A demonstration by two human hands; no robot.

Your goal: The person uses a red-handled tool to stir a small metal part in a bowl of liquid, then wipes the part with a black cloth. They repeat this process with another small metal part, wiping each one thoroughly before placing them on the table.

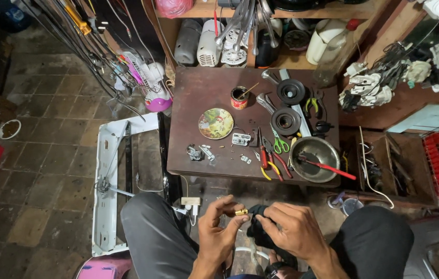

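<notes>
A dark brown table is seen strewn with tools: a round decorated plate, a small open tin, two black discs, green-handled scissors and red pliers. A metal bowl is set at the table's right edge, a red-handled tool laid across it.

brass-gold fitting | black cloth | dark brown table — red-handled pliers | green scissors | silver bowl
</notes>
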